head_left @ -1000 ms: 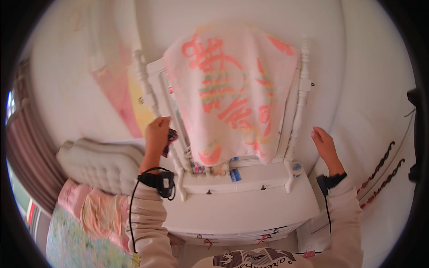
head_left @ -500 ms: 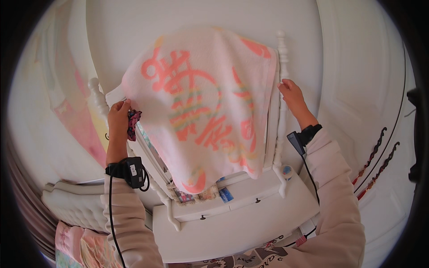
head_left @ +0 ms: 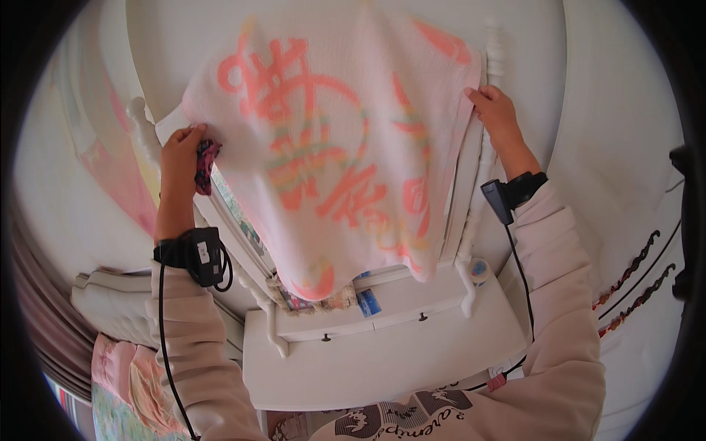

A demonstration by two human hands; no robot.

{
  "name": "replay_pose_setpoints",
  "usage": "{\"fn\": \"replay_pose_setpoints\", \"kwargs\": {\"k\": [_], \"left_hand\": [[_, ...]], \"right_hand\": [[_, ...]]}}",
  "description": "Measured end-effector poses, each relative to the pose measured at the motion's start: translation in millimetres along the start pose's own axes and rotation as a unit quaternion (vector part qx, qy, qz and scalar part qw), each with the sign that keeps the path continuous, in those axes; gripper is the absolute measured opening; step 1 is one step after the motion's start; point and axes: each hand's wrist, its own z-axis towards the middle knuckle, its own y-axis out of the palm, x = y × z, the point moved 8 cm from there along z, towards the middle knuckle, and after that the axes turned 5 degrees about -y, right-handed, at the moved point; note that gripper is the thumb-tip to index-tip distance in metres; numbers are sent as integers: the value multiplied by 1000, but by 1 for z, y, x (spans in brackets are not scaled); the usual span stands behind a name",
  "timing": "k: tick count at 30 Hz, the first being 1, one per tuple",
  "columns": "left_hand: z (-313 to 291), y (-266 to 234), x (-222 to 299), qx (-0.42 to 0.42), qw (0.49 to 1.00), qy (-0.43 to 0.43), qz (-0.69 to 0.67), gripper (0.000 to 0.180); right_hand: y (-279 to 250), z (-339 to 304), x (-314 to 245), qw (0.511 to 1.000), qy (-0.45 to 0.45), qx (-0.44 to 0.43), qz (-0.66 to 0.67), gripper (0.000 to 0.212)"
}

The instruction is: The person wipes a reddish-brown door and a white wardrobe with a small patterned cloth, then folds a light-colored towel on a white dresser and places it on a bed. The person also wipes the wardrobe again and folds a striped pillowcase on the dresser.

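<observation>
A pale pink towel (head_left: 294, 213) with coral, yellow and green markings hangs over the mirror of a white dressing table, hiding most of the glass. My left hand (head_left: 180, 156) pinches its left edge. A dark pink patterned piece of cloth (head_left: 207, 167), like a scrunchie, hangs beside those fingers; what it hangs from is hidden. On the other side, my right hand (head_left: 496, 114) is closed on the towel's right edge, in front of the turned white mirror post (head_left: 494, 62).
Below the mirror is the white dressing table top (head_left: 382, 360), with small drawers (head_left: 375, 323) behind it. A blue packet (head_left: 369, 303) and a round container (head_left: 479, 272) stand there. A tufted headboard (head_left: 121, 294) and pillows are at lower left. Cables run along my sleeves.
My right hand has come onto the towel's right edge from beside the post. The view has shifted, so the towel and mirror appear higher. My left hand stays at the left edge.
</observation>
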Motion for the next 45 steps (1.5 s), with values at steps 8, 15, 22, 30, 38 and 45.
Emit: {"fn": "replay_pose_setpoints", "kwargs": {"k": [8,15,22,30,38,45], "left_hand": [[-2,-5,-2,10,999,-10,49,29],[-10,-7,-13,-1,999,-12,41,25],[-20,-5,-19,-27,999,-34,26,25],[-27,1,-31,-46,997,-49,27,25],[-25,4,-25,-16,999,-36,32,30],[-20,6,-28,-45,997,-45,31,29]], "right_hand": [[-11,5,13,997,43,-25,51,28],[-22,5,19,1000,-5,17,-6,37],[-27,4,25,996,-48,22,-69,35],[-38,4,24,989,-49,30,-134,29],[-30,7,13,994,-44,28,-99,32],[-28,13,11,989,-67,26,-128,39]]}}
